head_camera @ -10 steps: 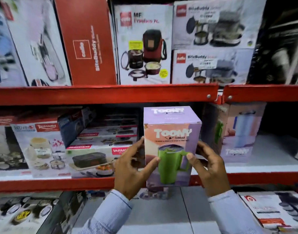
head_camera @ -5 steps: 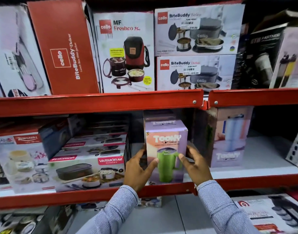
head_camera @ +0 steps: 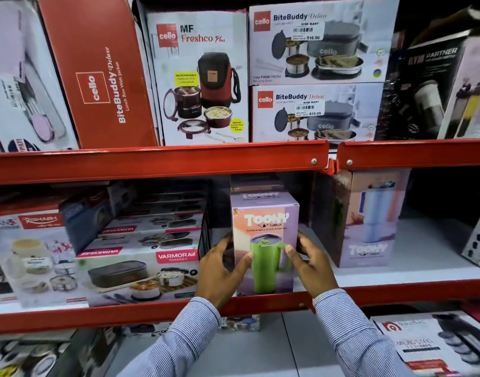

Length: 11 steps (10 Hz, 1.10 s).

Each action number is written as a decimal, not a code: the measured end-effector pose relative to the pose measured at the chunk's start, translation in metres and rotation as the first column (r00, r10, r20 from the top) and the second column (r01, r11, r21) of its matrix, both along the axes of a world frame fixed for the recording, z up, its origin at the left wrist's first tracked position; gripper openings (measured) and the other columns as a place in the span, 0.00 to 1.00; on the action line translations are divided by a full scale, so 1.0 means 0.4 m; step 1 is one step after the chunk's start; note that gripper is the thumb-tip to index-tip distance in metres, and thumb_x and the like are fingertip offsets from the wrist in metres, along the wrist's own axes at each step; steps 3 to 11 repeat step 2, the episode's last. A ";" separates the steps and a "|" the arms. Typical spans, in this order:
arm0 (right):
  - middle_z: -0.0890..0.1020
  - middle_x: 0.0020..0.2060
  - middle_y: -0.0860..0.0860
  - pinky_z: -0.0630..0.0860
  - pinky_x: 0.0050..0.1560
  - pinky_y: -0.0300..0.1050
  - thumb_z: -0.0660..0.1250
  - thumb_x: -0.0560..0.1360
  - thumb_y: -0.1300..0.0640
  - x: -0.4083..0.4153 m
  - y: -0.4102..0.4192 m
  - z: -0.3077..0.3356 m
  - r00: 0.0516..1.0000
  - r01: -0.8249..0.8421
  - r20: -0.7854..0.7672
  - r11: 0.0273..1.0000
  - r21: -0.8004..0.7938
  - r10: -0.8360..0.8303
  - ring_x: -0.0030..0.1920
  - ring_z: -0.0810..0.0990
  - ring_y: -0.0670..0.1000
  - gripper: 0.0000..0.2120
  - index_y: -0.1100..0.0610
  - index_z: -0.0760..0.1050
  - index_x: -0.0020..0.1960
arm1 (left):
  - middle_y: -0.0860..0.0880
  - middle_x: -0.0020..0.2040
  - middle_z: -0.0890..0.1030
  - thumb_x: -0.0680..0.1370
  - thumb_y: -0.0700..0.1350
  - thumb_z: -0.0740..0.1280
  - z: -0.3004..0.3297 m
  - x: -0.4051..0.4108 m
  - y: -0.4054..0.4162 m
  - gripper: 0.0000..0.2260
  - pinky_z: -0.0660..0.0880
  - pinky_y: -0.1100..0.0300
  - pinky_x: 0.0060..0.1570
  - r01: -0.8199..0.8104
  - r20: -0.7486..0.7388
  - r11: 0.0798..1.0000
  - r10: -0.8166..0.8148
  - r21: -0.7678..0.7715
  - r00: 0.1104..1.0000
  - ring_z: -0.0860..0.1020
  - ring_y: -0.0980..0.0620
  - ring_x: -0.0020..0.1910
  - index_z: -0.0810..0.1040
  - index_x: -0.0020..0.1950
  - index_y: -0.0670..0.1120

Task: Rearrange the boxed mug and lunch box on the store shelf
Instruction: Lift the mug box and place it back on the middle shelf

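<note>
Upright on the middle shelf (head_camera: 396, 291), the boxed mug (head_camera: 264, 240) faces outward, long axis vertical.

Left hand (head_camera: 220, 270) and right hand (head_camera: 312, 265) flank it, fingers spread against its sides, apparently gripping.

Colours I'm getting on my feed: the mug box (head_camera: 264, 240) is lilac fading into peach on the front, white lettering, with a bright green mug printed on it. The shelf rail (head_camera: 157, 161) is glossy red-orange, same for the rail below it. My sleeves (head_camera: 350, 322) are white with fine blue-grey pinstripes. The stacked lunch box cartons (head_camera: 141, 270) are mostly white with red label strips and a dark grey container pictured. Up top, one plain brick-red box (head_camera: 103, 77) with white print, next to a white box (head_camera: 203, 80) with a red and black bag and yellow stickers
</note>
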State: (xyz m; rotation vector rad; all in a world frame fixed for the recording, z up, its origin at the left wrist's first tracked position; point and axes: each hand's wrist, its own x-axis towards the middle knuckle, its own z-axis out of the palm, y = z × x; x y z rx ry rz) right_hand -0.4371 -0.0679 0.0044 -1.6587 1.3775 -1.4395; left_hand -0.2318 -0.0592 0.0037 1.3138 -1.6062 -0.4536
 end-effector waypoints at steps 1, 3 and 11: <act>0.81 0.61 0.50 0.76 0.63 0.46 0.65 0.79 0.55 0.001 -0.001 -0.002 1.000 0.003 -0.010 1.000 -0.003 -0.003 0.61 0.80 0.51 0.20 0.52 0.70 0.70 | 0.53 0.61 0.85 0.75 0.60 0.71 -0.016 0.011 -0.012 0.26 0.80 0.58 0.61 -0.007 0.015 1.000 0.007 0.009 1.000 0.83 0.56 0.58 0.75 0.71 0.52; 0.79 0.65 0.50 0.74 0.65 0.47 0.66 0.78 0.53 0.009 0.012 0.001 1.000 0.013 -0.016 1.000 0.004 -0.013 0.66 0.78 0.53 0.23 0.51 0.68 0.72 | 0.51 0.66 0.82 0.73 0.64 0.70 -0.015 0.013 -0.005 0.32 0.78 0.49 0.67 -0.029 0.040 1.000 0.029 0.010 0.999 0.80 0.52 0.63 0.71 0.74 0.53; 0.79 0.65 0.50 0.74 0.65 0.47 0.66 0.78 0.53 0.009 0.012 0.001 1.000 0.013 -0.016 1.000 0.004 -0.013 0.66 0.78 0.53 0.23 0.51 0.68 0.72 | 0.51 0.66 0.82 0.73 0.64 0.70 -0.015 0.013 -0.005 0.32 0.78 0.49 0.67 -0.029 0.040 1.000 0.029 0.010 0.999 0.80 0.52 0.63 0.71 0.74 0.53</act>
